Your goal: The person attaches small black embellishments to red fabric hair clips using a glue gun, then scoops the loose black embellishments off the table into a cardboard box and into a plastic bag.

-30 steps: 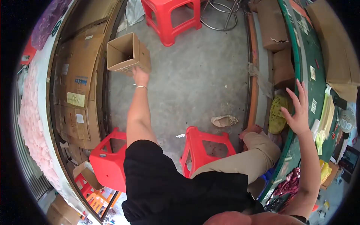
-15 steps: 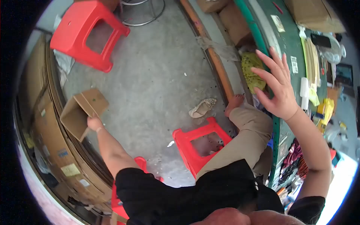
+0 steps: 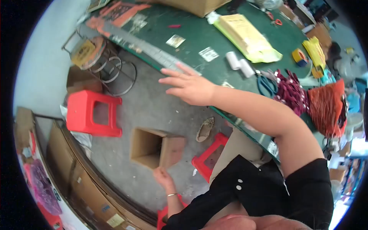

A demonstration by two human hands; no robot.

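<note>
An open-topped cardboard box (image 3: 173, 150) is tilted over the grey floor, its mouth facing left and its inside dark. At its lower edge, my left hand (image 3: 163, 178) grips the cardboard with bent fingers; a bracelet circles that wrist. My right hand (image 3: 191, 86) is spread over the near edge of the green table (image 3: 153, 36), fingers apart and holding nothing. Two white rolls (image 3: 239, 65) and a yellow-green package (image 3: 249, 38) lie on the table beyond my right arm.
A red stool (image 3: 78, 113) and a metal-framed stool (image 3: 90, 51) stand at the left. Another red stool (image 3: 207, 159) and a shoe (image 3: 205, 129) are near my legs. Dark-handled scissors (image 3: 267, 86), purple strips (image 3: 289, 92) and an orange bundle (image 3: 327, 107) lie right. Flattened cardboard (image 3: 90, 189) lines the lower left.
The view has swung toward the table. The box has come nearer to my legs and the table, still in my left hand. My right hand now reaches across the table's edge, still spread.
</note>
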